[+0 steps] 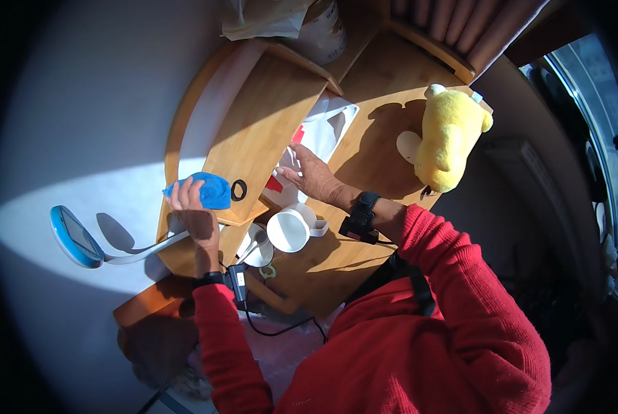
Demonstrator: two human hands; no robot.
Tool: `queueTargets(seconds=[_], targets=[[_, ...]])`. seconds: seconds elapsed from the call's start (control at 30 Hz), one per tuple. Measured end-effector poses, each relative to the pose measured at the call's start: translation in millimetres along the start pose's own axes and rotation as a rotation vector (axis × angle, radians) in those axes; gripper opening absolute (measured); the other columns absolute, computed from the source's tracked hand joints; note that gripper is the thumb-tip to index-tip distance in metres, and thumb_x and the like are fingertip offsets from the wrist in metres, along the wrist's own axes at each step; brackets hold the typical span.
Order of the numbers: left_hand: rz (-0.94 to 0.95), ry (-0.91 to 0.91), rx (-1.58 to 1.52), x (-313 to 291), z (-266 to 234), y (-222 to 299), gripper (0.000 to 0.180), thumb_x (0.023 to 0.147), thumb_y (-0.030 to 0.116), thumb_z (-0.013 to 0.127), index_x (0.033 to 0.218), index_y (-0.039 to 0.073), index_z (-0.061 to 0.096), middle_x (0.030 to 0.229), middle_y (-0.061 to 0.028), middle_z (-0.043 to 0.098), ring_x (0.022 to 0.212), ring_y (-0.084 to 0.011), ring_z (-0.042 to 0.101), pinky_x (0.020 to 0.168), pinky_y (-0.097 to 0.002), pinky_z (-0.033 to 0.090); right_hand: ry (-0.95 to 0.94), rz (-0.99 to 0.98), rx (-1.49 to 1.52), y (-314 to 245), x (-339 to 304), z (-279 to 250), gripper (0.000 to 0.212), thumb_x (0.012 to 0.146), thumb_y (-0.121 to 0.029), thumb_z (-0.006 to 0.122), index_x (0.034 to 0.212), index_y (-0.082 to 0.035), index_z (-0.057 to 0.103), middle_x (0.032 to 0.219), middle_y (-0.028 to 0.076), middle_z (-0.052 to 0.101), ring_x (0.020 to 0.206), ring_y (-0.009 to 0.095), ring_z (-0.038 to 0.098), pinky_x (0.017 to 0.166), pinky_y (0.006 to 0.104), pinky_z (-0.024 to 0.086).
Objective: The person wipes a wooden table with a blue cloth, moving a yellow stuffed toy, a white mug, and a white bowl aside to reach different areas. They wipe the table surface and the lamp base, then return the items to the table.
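Note:
My left hand point(193, 207) is closed on a blue cloth point(214, 191), which rests at the near left end of the raised wooden shelf point(261, 117). A black ring-shaped band point(238, 190) lies on the shelf just right of the cloth. My right hand point(316, 179) reaches in at the shelf's right edge, thumb and fingers apart. By its fingertips is a white and red item point(274, 183), partly hidden under the shelf, so I cannot tell its kind. A white mug point(287, 232) stands below my right hand, its handle toward the right.
A yellow plush toy point(450, 140) sits at the desk's right side. A blue-rimmed lamp point(78, 237) juts out at left. Beside the mug is a white dish point(259, 252) with a spoon-like utensil. A white container point(323, 34) stands at the back. A black cable point(281, 332) hangs by my left wrist.

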State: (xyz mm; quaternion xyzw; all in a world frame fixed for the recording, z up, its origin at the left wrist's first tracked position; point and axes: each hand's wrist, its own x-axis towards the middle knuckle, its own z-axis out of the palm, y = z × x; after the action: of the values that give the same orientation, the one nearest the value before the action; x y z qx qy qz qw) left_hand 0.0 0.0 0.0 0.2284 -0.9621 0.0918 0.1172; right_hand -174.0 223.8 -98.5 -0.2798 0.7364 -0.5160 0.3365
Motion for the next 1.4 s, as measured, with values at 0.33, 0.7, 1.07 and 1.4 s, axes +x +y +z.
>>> queueTargets(seconds=[0.33, 0.7, 1.07, 1.4], targets=[[-0.078, 0.015, -0.022, -2, -17, 15, 0.046, 0.073, -0.012, 0.052, 0.111, 0.014, 0.061, 0.127, -0.0045, 0.057, 0.132, -0.0314, 0.039, 0.118, -0.0549, 0.017, -0.254, -0.23, -0.227, 5, -89, -15, 0.047, 0.097, -0.047, 0.052, 0.121, -0.007, 0.059, 0.114, 0.014, 0.06, 0.112, 0.032, 0.057, 0.094, 0.041, 0.048], [-0.121, 0.024, -0.04, 3, -15, 22, 0.042, 0.074, -0.01, 0.054, 0.107, 0.014, 0.063, 0.128, -0.0036, 0.056, 0.132, -0.0315, 0.04, 0.118, -0.0544, 0.017, 0.238, -0.162, -0.673, 23, 84, -36, 0.035, 0.084, -0.014, 0.062, 0.116, -0.002, 0.06, 0.119, 0.019, 0.059, 0.118, 0.037, 0.049, 0.097, 0.0452, 0.042], [-0.144, 0.032, -0.07, 5, -20, 24, 0.032, 0.077, 0.002, 0.065, 0.106, 0.015, 0.063, 0.123, -0.0039, 0.058, 0.131, -0.0316, 0.04, 0.117, -0.0568, 0.018, 0.129, -0.041, -0.6, 46, 123, -45, 0.036, 0.089, -0.03, 0.057, 0.115, -0.005, 0.064, 0.118, 0.023, 0.063, 0.106, 0.042, 0.059, 0.087, 0.0474, 0.05], [-0.166, 0.07, -0.095, 2, -15, 24, 0.032, 0.077, -0.003, 0.06, 0.104, 0.014, 0.064, 0.124, -0.0031, 0.059, 0.129, -0.0317, 0.042, 0.115, -0.0564, 0.021, 0.172, -0.51, -0.513, 17, 0, -47, 0.017, 0.077, 0.003, 0.065, 0.091, -0.007, 0.064, 0.092, 0.007, 0.063, 0.087, 0.03, 0.059, 0.077, 0.0387, 0.051]])
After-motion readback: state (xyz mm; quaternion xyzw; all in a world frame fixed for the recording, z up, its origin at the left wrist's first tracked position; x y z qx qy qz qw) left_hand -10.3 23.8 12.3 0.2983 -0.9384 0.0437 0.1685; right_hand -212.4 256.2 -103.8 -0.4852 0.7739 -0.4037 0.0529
